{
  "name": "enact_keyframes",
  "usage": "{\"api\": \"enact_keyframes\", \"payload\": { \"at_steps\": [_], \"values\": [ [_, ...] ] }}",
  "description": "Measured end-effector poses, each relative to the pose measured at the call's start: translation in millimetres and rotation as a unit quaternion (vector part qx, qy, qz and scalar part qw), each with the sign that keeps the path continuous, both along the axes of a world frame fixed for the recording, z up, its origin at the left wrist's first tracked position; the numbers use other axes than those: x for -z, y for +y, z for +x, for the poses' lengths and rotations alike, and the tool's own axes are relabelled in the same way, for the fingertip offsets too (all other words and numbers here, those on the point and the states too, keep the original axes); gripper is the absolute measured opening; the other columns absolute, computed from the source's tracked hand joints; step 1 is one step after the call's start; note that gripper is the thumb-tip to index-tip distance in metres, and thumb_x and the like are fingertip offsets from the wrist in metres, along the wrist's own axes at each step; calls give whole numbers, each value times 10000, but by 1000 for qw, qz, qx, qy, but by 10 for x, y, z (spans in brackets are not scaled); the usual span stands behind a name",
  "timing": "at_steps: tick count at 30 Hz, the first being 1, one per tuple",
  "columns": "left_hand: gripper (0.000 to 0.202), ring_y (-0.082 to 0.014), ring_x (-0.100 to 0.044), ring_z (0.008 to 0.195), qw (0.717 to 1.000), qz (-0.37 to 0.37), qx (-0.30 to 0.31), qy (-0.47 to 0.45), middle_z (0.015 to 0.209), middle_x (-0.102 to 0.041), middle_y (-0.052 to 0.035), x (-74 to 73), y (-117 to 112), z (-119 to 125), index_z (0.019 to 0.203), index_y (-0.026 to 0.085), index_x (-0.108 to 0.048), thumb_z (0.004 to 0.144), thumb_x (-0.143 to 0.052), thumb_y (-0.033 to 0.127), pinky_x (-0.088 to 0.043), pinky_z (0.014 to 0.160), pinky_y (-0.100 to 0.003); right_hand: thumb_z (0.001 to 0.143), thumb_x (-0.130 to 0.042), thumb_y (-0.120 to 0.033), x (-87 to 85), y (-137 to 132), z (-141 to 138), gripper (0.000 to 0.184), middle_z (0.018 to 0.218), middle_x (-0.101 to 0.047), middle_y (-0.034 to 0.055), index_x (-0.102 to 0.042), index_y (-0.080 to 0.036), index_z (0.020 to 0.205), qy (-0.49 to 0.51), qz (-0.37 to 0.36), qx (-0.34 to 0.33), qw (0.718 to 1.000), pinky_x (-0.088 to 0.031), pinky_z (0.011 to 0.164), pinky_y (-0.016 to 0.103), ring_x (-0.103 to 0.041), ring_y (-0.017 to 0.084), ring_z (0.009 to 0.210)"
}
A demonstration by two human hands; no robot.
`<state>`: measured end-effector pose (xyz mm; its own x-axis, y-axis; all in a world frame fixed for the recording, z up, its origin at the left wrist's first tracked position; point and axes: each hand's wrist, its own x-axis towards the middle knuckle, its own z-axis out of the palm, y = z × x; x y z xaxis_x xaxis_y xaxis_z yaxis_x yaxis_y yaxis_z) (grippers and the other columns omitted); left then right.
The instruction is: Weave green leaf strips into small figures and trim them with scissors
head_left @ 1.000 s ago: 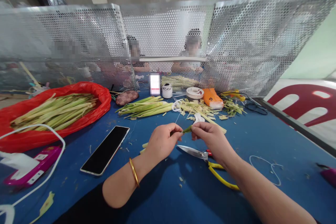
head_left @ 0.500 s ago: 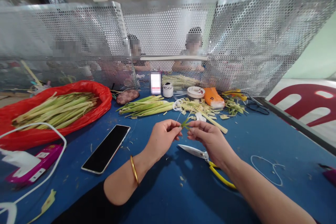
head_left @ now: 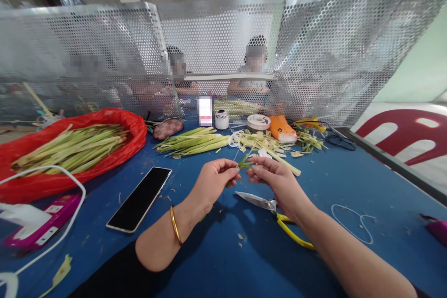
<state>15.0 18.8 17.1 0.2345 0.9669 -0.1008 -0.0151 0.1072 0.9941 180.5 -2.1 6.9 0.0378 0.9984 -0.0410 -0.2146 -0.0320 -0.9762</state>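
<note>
My left hand (head_left: 214, 181) pinches a small bunch of green leaf strips (head_left: 243, 163) between thumb and fingertips above the blue table. A thin pale thread runs up from it toward the white coil behind. Opposite, my right hand (head_left: 277, 179) has its thumb and fingers closed at the other end of the strips; exactly what they grip is too small to make out. Below the hands lie scissors (head_left: 257, 200) with yellow handles, partly under my right wrist. Behind them are a bundle of pale green husk leaves (head_left: 197, 143) and a white thread coil (head_left: 234, 138).
Left stands a red bag (head_left: 138, 125) full of husk leaves, with a phone (head_left: 139, 199) and a purple power strip (head_left: 45, 223) nearby. At the back are a tape roll (head_left: 258, 122), an orange packet (head_left: 282, 128) and leaf scraps. A perforated metal screen (head_left: 220, 32) separates people opposite.
The view has shifted very slightly. The fingers of my right hand have moved a little against the green strips, which sit at a slightly different angle. My left hand keeps its pinch.
</note>
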Motion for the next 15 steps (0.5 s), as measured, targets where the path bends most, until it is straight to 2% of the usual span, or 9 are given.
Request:
{"api": "enact_keyframes", "payload": {
  "at_steps": [5, 7, 8, 12, 13, 15],
  "values": [
    [128, -82, -549, 549, 1000, -5, -15, 0, 660, -669, -11, -22, -3, 9, 833, 131, -662, 752, -679, 228, -420, 552, -207, 656, -765, -461, 22, 27, 44, 373, 681, -630, -15, -674, -165, 863, -21, 32, 145, 989, -417, 598, 264, -537, 111, 567],
    [140, -83, -553, 552, 1000, -8, -23, -6, 665, -672, -14, -28, -13, 14, 842, 130, -666, 748, -685, 232, -419, 552, -209, 654, -771, -448, 33, 17, 26, 339, 659, -622, -20, -676, -177, 833, -23, 28, 151, 988, -407, 603, 262, -543, 121, 595],
    [146, -84, -556, 554, 1000, -9, -25, -12, 666, -673, -14, -29, -19, 16, 845, 130, -668, 742, -689, 231, -420, 554, -210, 649, -778, -442, 37, 3, 4, 336, 688, -646, -9, -685, -180, 837, -26, 22, 122, 992, -415, 628, 266, -565, 134, 636],
    [137, -86, -559, 559, 999, -17, -11, -44, 653, -671, -12, -16, -40, 28, 828, 131, -672, 724, -696, 217, -435, 570, -212, 633, -809, -437, 64, -92, -130, 370, 875, -727, 40, -721, -180, 883, -31, -4, -88, 996, -450, 801, 312, -636, 190, 840],
    [135, -87, -558, 559, 998, -19, -8, -51, 645, -670, -11, -11, -43, 31, 822, 131, -672, 721, -697, 216, -439, 574, -213, 629, -812, -440, 76, -111, -160, 363, 863, -729, 38, -720, -178, 864, -31, -11, -108, 994, -454, 809, 320, -641, 193, 837],
    [142, -88, -556, 556, 998, -23, -4, -59, 636, -670, -16, -5, -47, 35, 821, 128, -671, 716, -702, 218, -439, 572, -212, 612, -820, -444, 100, -129, -198, 339, 778, -719, 24, -701, -174, 779, -39, -29, -100, 994, -468, 765, 325, -646, 189, 770]
  ]
}}
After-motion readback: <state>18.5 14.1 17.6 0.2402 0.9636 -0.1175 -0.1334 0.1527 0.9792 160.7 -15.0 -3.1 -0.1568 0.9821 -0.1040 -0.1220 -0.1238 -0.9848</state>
